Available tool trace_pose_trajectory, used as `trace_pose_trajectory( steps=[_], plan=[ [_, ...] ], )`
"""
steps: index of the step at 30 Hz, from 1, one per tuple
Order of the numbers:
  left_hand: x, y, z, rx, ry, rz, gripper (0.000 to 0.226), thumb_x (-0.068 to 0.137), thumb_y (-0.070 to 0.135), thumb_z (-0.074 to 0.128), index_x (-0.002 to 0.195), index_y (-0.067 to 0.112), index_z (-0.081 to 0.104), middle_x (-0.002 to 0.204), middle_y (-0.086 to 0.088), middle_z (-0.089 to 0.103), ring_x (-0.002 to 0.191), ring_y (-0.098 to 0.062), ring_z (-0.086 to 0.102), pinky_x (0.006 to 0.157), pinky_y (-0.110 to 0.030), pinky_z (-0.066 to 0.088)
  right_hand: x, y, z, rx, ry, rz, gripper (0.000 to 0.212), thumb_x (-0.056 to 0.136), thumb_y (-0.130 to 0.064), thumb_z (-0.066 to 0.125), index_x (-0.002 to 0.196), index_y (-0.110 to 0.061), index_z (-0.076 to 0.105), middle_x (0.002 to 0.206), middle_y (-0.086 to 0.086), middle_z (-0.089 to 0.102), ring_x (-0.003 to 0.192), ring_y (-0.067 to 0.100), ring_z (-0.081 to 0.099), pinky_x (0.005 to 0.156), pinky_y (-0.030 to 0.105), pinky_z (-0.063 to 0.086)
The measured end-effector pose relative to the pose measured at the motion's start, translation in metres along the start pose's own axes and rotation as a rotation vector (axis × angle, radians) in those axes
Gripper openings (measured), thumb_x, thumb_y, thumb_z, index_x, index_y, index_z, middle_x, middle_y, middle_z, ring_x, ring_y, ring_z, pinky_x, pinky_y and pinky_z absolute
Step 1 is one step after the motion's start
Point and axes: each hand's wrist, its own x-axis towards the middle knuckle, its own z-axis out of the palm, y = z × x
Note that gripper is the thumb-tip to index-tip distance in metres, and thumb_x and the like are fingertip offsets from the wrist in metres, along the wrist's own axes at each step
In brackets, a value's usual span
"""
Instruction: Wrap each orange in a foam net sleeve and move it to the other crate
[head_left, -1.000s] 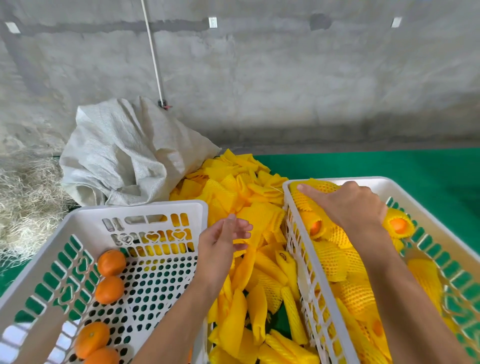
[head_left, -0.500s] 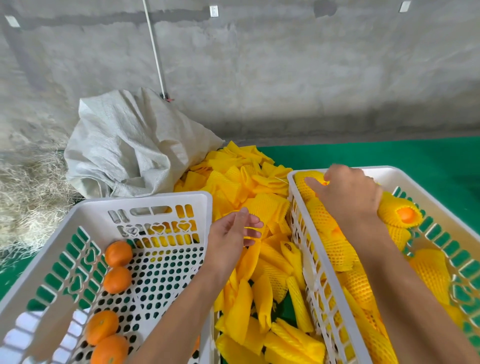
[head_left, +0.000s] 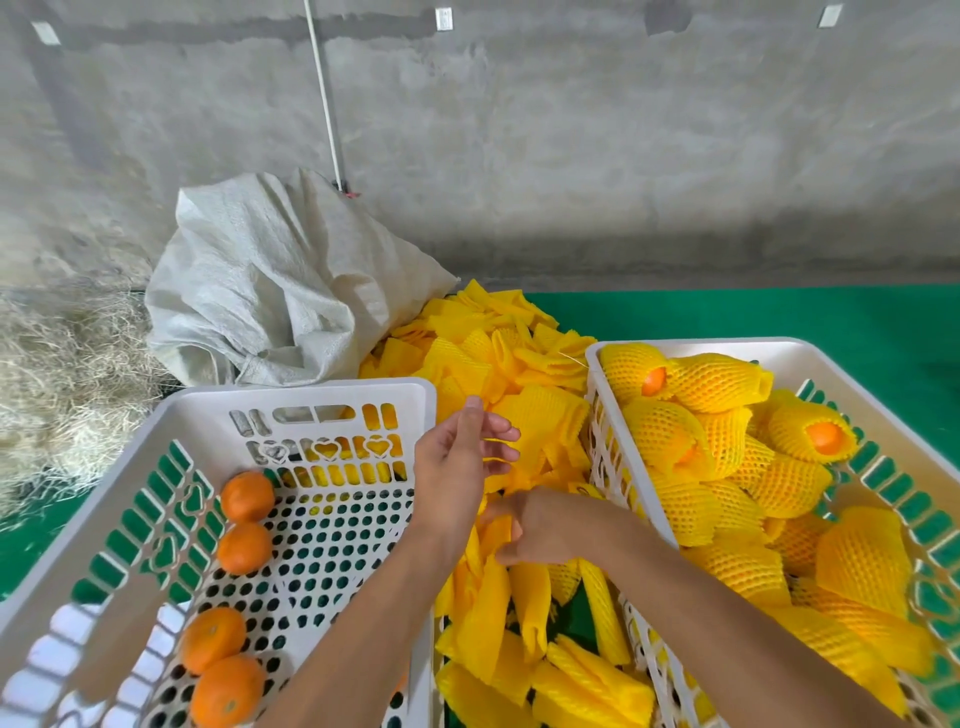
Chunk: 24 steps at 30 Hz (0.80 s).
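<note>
Several bare oranges (head_left: 248, 496) lie along the left side of the white left crate (head_left: 311, 395). The white right crate (head_left: 701, 345) holds several oranges wrapped in yellow foam net (head_left: 717, 382). Between the crates is a pile of loose yellow foam net sleeves (head_left: 498, 353). My left hand (head_left: 462, 462) hovers over the pile beside the left crate's right wall, fingers relaxed and holding nothing. My right hand (head_left: 540, 530) is down in the pile just below the left hand, its fingertips pinching one foam net sleeve (head_left: 485, 597).
A crumpled white woven sack (head_left: 280, 291) lies behind the left crate against a concrete wall. Dry straw (head_left: 57, 374) covers the floor at the left. A green mat (head_left: 779, 317) lies under and behind the crates.
My right hand left the wrapped oranges in the right crate and moved left and down into the sleeve pile, taking hold of a sleeve. The left hand stayed over the pile.
</note>
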Motion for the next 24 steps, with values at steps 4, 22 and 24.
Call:
trace_pose_trajectory(
  steps=[4, 22, 24],
  plan=[
    [0.001, -0.001, 0.002, 0.034, -0.007, -0.002, 0.044, 0.111, 0.033, 0.045, 0.086, 0.007, 0.071, 0.082, -0.007, 0.075, 0.069, -0.018, 0.067, 0.067, -0.034, 0.055, 0.001, -0.012, 0.007, 0.037, -0.298, 0.002, 0.066, 0.096, -0.045, 0.064, 0.154, -0.041, 0.033, 0.121, 0.006, 0.068, 0.107, 0.023, 0.07, 0.094, 0.037, 0.058],
    [0.005, -0.013, 0.0, 0.105, 0.012, 0.072, 0.044, 0.11, 0.032, 0.048, 0.086, 0.003, 0.072, 0.081, -0.008, 0.076, 0.067, -0.018, 0.068, 0.061, -0.027, 0.056, 0.011, -0.008, 0.009, 0.117, -0.235, 0.127, 0.044, 0.096, -0.043, 0.064, 0.121, -0.007, 0.063, 0.101, 0.011, 0.074, 0.085, 0.023, 0.073, 0.078, 0.034, 0.058],
    [0.005, -0.013, -0.001, 0.128, 0.025, 0.104, 0.042, 0.109, 0.032, 0.05, 0.085, 0.005, 0.071, 0.079, -0.007, 0.074, 0.062, -0.016, 0.063, 0.056, -0.025, 0.053, 0.011, 0.0, 0.0, 0.085, 0.127, 0.072, 0.034, 0.094, -0.039, 0.066, 0.113, -0.011, 0.062, 0.1, 0.01, 0.071, 0.089, 0.025, 0.069, 0.068, 0.03, 0.05]
  ],
)
